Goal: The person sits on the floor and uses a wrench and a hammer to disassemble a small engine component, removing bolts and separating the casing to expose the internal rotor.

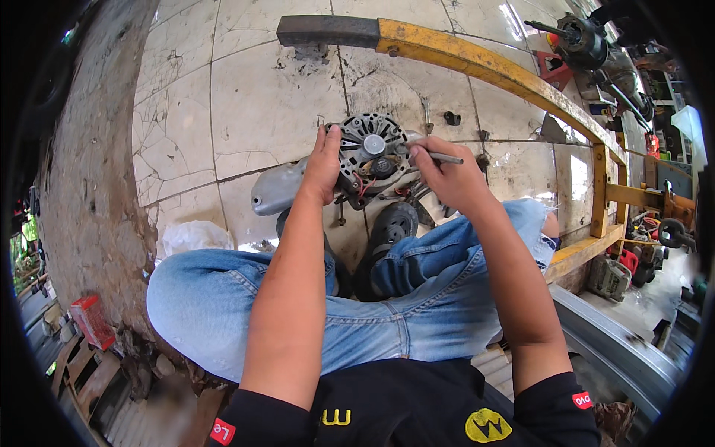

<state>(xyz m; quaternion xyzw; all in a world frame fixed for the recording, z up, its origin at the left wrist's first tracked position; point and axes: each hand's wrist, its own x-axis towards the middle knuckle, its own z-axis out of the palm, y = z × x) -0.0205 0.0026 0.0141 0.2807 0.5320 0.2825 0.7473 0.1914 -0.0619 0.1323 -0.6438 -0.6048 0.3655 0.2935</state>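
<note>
A round, vented metal alternator stands between my feet, its slotted end with the round centre boss turned up. My left hand is closed against its left rim and steadies it. In my right hand is a slim grey rod-like tool, pinched between thumb and fingers. The far end of this tool meets the alternator's right edge, partly hidden by my fingers. Reddish wires show at the near side of the alternator. A smooth grey metal housing lies to the left, partly behind my left wrist.
A yellow steel frame with a dark end arches over the tiled floor. Beyond the alternator lie a small wrench and a small black part. White plastic rests by my left knee. Machine parts crowd the right side.
</note>
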